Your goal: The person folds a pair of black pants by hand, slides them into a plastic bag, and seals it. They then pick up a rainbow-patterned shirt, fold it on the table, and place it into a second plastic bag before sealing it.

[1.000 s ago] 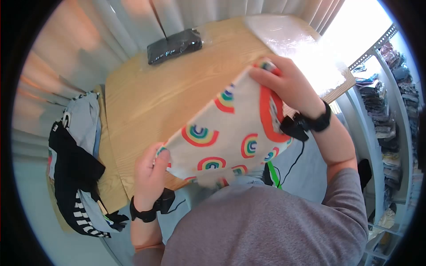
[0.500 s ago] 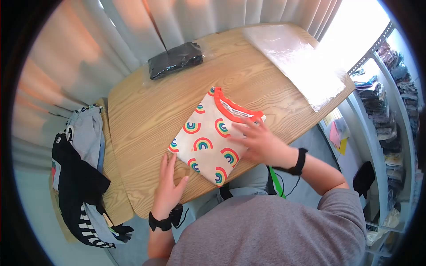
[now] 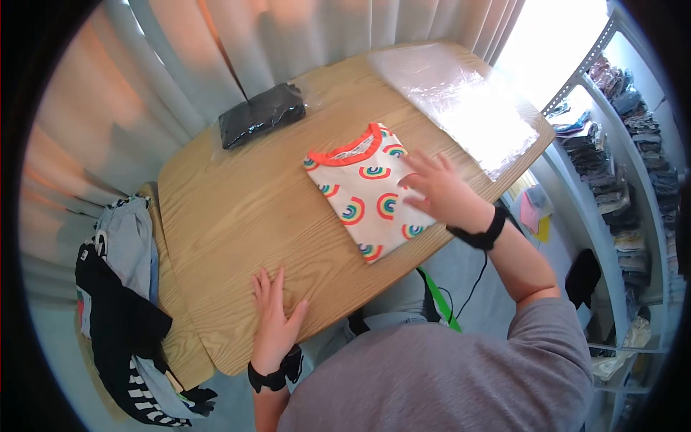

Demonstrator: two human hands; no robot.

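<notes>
A folded cream T-shirt (image 3: 367, 198) with a rainbow print and an orange neckband lies on the wooden table (image 3: 237, 216), its collar towards the far side. My right hand (image 3: 443, 193) is over the shirt's right edge, fingers spread and covering part of the print. At the near edge of the table, my left hand (image 3: 277, 313) rests with fingers extended, apart from the shirt and holding nothing. Both wrists wear black bands.
A dark garment in clear plastic (image 3: 262, 115) lies at the back left. Clear plastic bags (image 3: 468, 97) lie at the back right. Clothes (image 3: 119, 295) are piled on the left. Shelves of packed garments (image 3: 604, 165) stand on the right.
The shirt has turned, its collar swinging from the right to the far side, and it has shifted right, away from my left hand. The view has also shifted slightly.
</notes>
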